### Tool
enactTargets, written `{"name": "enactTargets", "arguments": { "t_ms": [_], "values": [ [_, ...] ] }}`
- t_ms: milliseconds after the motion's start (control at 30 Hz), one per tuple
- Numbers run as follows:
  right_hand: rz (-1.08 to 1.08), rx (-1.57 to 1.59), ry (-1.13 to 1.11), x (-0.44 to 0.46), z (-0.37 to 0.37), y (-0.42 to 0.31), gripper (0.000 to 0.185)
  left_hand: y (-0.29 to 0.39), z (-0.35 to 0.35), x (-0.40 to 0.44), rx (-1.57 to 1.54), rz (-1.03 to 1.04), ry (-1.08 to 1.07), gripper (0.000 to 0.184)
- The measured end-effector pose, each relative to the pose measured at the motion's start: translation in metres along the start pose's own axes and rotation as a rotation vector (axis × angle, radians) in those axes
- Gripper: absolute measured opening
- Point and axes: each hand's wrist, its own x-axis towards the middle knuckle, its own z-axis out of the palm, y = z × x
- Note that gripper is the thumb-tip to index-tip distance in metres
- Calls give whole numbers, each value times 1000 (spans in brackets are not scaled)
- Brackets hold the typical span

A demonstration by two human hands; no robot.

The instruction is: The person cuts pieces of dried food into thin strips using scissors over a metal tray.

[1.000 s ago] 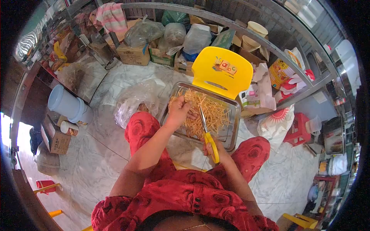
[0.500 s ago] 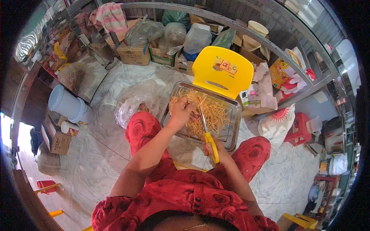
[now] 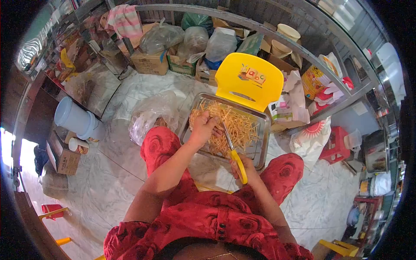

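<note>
Your left hand [image 3: 203, 130] has its fingers drawn together on a bunch of the thin golden strips [image 3: 242, 126]; how many it holds cannot be told. Your right hand [image 3: 245, 166] is closed around the yellow handles of the scissors [image 3: 239, 164], whose blades reach over the heap, their tips beside the left fingers. This looks like the working part of a snip, though whether the blades are parted is too fine to see. Closing them calls for fingertips clear of the edges and a steady pinch. The strips lie heaped in the metal tray [image 3: 265, 134], between your knees and the yellow chair back [image 3: 269, 82]; a clear plastic bag [image 3: 154, 108] lies to its left.
</note>
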Motion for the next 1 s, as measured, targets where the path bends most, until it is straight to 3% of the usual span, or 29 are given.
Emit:
{"name": "enactTargets", "arguments": {
  "t_ms": [100,167,233,400,767,1000],
  "values": [
    [89,35,-23,1,-3,6,18,2,2,-2,-14,26,10,10],
    [-50,2,-36,2,1,10,26,5,4,-4,-15,39,22,11],
    [-24,-31,-29,2,2,6,30,8,5,-8,163,53,-63,12],
    [-23,-82,-21,1,3,3,36,1,7,-9,87,0,-70,13],
    [36,70,9,3,1,3,19,2,7,-10,-11,-38,-39,13],
    [4,-24,60,0,7,-4,14,-4,5,-7,-71,-34,14,10]
  ]
}}
